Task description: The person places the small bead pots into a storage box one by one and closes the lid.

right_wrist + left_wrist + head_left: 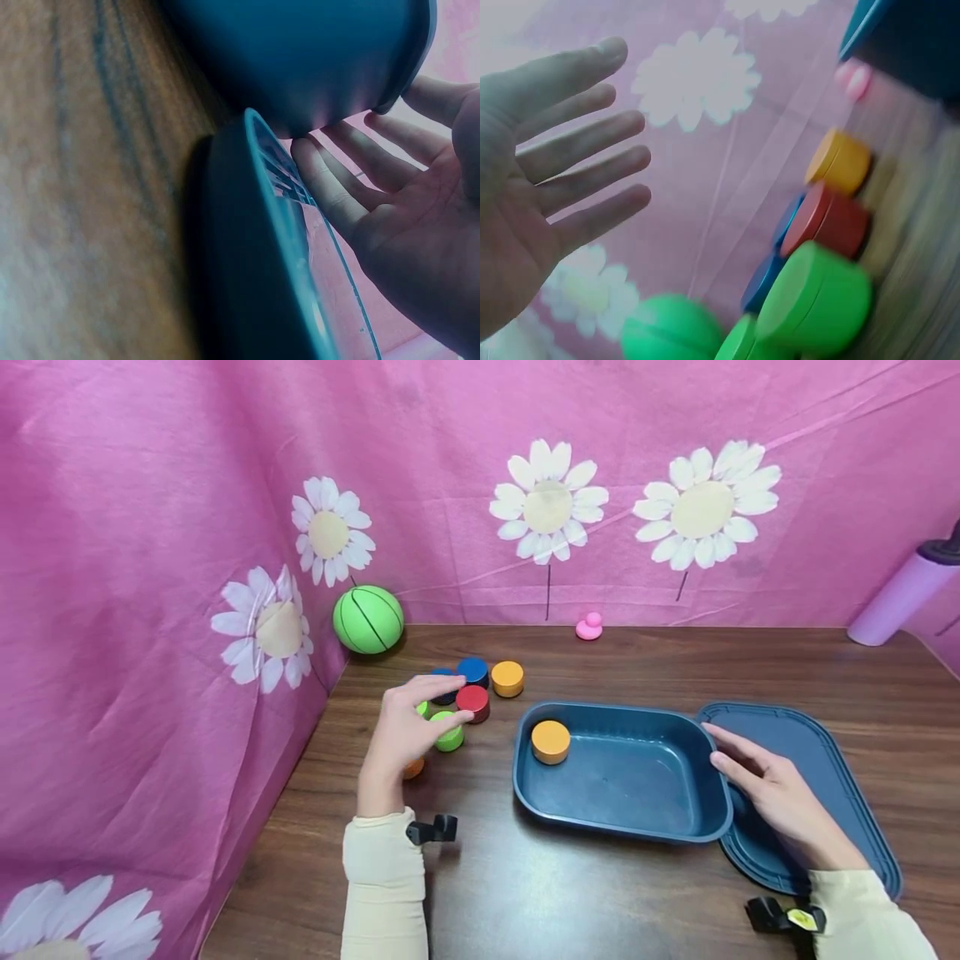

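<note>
Obs.: L hand (pixel 401 727) hovers over the pot cluster, thumb and fingers spread, nothing held. R hand (pixel 776 789) has its fingers extended against the outer R end of the blue tray (pixel 633 785), apparently touching, not clasping.

Method: for a clean pick of the red pot (pixel 472 700), we rec. coming straight down, thumb one side, fingers opp., pinching the sides only. Near green pot (pixel 449 737) stands close by, so we judge the thumb could knock it. R hand pressure should be light; a hard push may slide the tray.

Condition: red pot is upright on the table (pixel 480 885), L of tray; short cyl., flat top, darker side, w/ a seam round it per L wrist view. No damage that we can see. One yellow pot (pixel 551 739) sits upright inside the tray, twd far L corner. Lid-like panel (pixel 783 727) lies partly under R hand.
</note>
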### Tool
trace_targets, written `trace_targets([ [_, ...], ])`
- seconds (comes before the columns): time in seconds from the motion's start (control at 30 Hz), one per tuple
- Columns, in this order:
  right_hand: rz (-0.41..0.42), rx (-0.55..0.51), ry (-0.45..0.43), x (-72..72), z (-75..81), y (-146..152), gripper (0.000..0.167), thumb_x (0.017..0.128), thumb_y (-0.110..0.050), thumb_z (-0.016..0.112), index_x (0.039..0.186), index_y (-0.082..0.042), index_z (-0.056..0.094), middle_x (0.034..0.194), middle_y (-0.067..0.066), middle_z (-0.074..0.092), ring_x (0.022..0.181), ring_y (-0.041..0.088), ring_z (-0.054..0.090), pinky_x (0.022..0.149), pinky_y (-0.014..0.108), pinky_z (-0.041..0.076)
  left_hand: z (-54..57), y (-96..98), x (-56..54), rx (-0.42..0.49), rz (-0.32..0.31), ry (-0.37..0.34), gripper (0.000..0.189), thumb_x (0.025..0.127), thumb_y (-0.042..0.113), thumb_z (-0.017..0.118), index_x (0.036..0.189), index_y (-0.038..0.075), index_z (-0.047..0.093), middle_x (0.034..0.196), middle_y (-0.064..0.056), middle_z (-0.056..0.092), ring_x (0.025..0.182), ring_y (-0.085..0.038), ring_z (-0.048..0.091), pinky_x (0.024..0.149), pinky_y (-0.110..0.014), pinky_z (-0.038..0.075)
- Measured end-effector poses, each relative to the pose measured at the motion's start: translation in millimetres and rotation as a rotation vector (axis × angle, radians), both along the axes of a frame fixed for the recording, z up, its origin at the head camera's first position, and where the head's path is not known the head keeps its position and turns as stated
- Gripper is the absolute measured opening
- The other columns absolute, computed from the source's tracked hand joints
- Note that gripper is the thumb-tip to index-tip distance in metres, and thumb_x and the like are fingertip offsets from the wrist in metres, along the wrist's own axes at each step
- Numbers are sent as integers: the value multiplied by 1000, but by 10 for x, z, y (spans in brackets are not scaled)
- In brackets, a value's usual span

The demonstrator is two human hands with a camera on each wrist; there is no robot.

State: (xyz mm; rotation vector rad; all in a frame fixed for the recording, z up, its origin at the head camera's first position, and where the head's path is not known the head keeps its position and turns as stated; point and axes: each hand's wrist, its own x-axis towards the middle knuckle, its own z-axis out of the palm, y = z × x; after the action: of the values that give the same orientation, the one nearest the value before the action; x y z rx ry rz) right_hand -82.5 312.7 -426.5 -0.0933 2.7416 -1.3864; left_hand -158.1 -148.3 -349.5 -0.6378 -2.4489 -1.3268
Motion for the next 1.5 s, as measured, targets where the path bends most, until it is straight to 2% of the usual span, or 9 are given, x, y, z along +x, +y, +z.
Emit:
trace_targets([
  [0.23,3,-5,23,-17,-30,-18,55,106,-31,52,157,-18,38,153,-2,47,109,-29,37,80,-1,37,-54,-468,28,-42,189,-87,49,75,10,90,121,7,73,121,-11,72,114,-28,64,96,-43,53],
  [0.33,1,-3,21,-12,-38,-12,55,106,-31,52,157,-18,37,150,-11,47,108,-29,37,79,-1,37,-76,-635,49,-31,275,-168,51,76,10,89,123,6,72,121,-15,71,113,-32,65,96,-48,54],
  [0.43,-2,1,21,-9,-45,-2,55,106,-30,52,157,-18,37,146,-19,47,107,-29,38,78,-1,38,-106,-778,72,-26,316,-283,54,77,15,88,127,7,70,123,-17,71,111,-36,67,95,-48,56],
  [0.53,-2,2,18,-11,-52,7,55,106,-30,52,157,-18,36,145,-23,45,107,-29,38,78,-1,37,-149,-889,90,-52,283,-399,57,77,18,88,129,7,67,125,-18,70,113,-38,67,94,-47,56],
  [0.63,-4,4,14,-11,-61,15,55,106,-31,52,158,-19,36,147,-23,44,107,-30,37,78,-2,36,-207,-954,90,-82,211,-468,59,78,19,88,131,4,66,127,-20,68,114,-38,66,94,-46,56],
  [0.83,-7,10,7,-22,-62,11,55,106,-33,52,157,-22,37,151,-21,42,107,-30,35,79,-2,35,-342,-1051,97,-36,64,-542,61,78,11,87,132,-2,62,123,-24,68,110,-37,67,92,-42,57],
  [1.03,2,3,25,-29,-55,13,55,106,-30,53,157,-18,38,140,-31,43,107,-30,36,78,-2,36,-429,-1100,87,-24,-44,-569,64,76,6,86,133,-4,61,123,-23,67,112,-35,63,100,-47,53],
  [1.27,4,0,27,-23,-54,7,55,106,-29,53,157,-16,37,140,-31,43,107,-30,37,78,-2,37,-470,-1079,53,-44,-82,-620,65,76,3,86,136,-3,59,125,-25,65,112,-36,61,100,-51,52],
  [1.5,3,8,11,-26,-55,12,55,106,-31,52,157,-19,36,147,-23,44,107,-30,36,78,-2,36,-508,-1062,18,-99,-52,-636,64,75,1,85,135,1,62,121,-22,66,106,-31,62,98,-48,52],
])
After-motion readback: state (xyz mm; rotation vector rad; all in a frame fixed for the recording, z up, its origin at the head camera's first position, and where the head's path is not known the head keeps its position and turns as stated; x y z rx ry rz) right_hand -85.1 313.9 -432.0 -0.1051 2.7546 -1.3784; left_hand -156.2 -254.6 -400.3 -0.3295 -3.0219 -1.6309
